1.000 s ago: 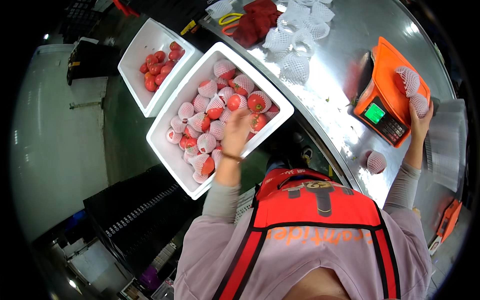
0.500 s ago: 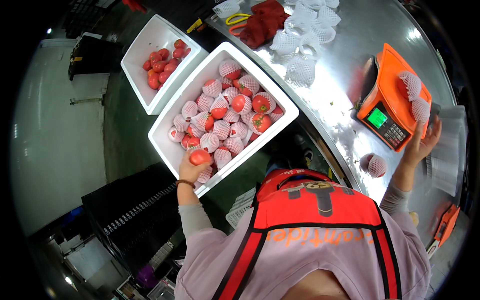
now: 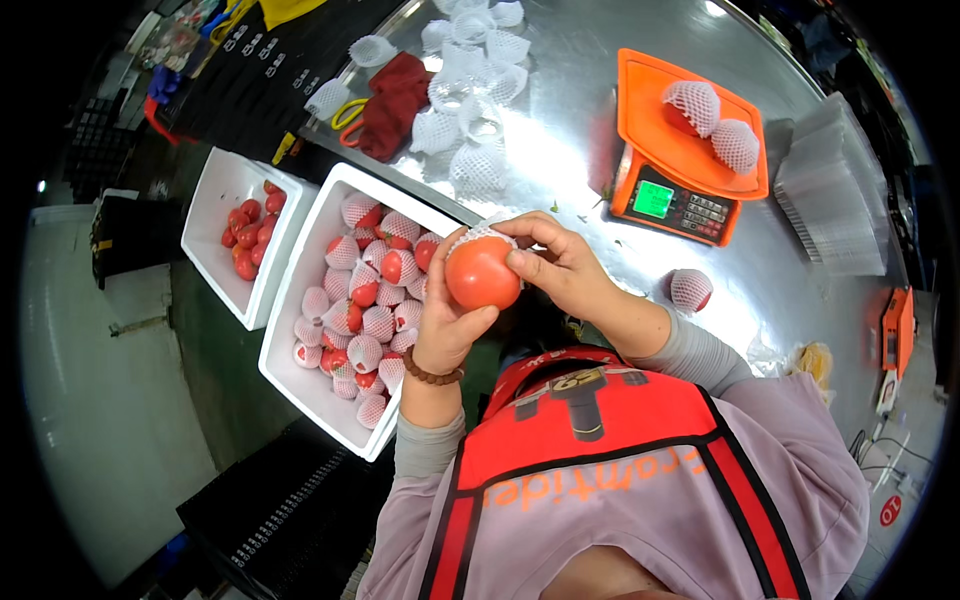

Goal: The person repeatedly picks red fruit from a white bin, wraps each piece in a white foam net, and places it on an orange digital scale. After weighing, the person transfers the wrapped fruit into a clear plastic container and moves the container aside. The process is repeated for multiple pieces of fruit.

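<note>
One red tomato [image 3: 482, 278] is held between the left hand [image 3: 440, 328] and the right hand [image 3: 560, 268], near the right corner of the white foam box [image 3: 318, 396]; both hands are curled partly closed around it. Its lower left is cupped by the left; its top, where a foam net [image 3: 478, 233] is bunched, is pinched by the right. Two netted tomatoes [image 3: 692, 106] are carried by the orange scale [image 3: 642, 100] on the worktop [image 3: 570, 60]

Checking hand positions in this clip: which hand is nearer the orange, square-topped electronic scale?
Right. The right hand, at the right of the round red tomato, is left of and below the scale in view; the left hand, on the tomato's left, is farther left.
</note>
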{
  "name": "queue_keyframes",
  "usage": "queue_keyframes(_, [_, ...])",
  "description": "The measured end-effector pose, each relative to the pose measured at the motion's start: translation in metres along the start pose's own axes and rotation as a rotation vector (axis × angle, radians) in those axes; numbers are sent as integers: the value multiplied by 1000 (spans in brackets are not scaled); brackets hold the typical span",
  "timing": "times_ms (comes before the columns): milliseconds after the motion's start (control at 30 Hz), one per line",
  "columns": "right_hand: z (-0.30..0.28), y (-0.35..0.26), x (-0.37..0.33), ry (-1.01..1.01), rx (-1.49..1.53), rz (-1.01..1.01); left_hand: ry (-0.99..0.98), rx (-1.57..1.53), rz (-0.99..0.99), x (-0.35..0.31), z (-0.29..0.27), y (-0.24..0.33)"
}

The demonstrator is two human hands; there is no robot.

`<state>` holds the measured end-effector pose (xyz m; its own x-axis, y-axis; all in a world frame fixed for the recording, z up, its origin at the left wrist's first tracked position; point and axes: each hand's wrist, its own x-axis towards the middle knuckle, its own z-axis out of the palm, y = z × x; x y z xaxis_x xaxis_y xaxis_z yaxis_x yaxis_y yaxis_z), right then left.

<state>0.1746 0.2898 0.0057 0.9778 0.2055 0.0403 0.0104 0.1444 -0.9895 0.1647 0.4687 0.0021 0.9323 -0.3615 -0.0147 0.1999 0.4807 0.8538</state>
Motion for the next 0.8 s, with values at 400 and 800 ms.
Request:
queue_keyframes(400, [-40, 11, -4, 177, 181, 261, 16, -677, -366, 23, 18, -37])
queue_keyframes(800, [-35, 4, -12, -14, 506, 220, 81, -195, -204, 29, 20, -20])
